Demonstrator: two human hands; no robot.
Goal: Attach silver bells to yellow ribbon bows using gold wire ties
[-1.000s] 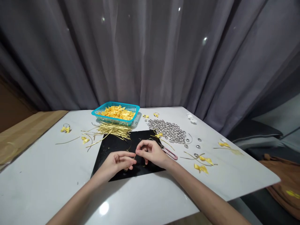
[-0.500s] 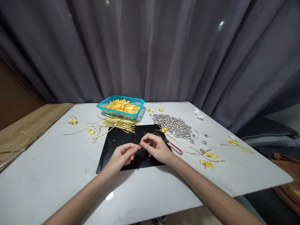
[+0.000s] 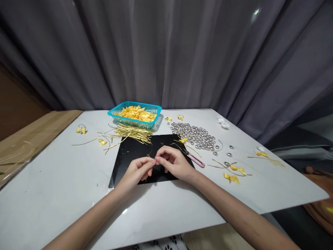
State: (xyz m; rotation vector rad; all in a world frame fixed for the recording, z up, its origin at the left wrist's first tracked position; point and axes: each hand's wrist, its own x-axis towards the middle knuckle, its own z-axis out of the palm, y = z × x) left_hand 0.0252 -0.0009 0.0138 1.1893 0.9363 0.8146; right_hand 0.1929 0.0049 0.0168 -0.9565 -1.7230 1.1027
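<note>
Over the black mat [image 3: 125, 166], my left hand [image 3: 140, 169] and my right hand [image 3: 174, 163] meet fingertip to fingertip. Both are closed in a pinch, thumb against forefinger. Whatever lies between the fingertips is too small and covered to make out. A thin gold strand [image 3: 150, 150] curves up just above the left fingers; whether it is held, I cannot tell. Beside my right hand lie pink-handled scissors [image 3: 198, 161], partly on the mat. A yellow ribbon bow [image 3: 183, 140] with gold cord rests at the mat's upper right corner.
A teal basket [image 3: 112, 114] full of yellow bows stands at the back, with a bundle of gold cords [image 3: 134, 133] before it. Silver beads [image 3: 195, 135] are heaped to the right. Loose bows [image 3: 232, 178] lie on the white table [image 3: 65, 187]. Behind hangs a grey curtain [image 3: 166, 52].
The view has tilted slightly, so the table items sit a little higher in the picture. My fingertips have drawn closer together; the pinch stays closed.
</note>
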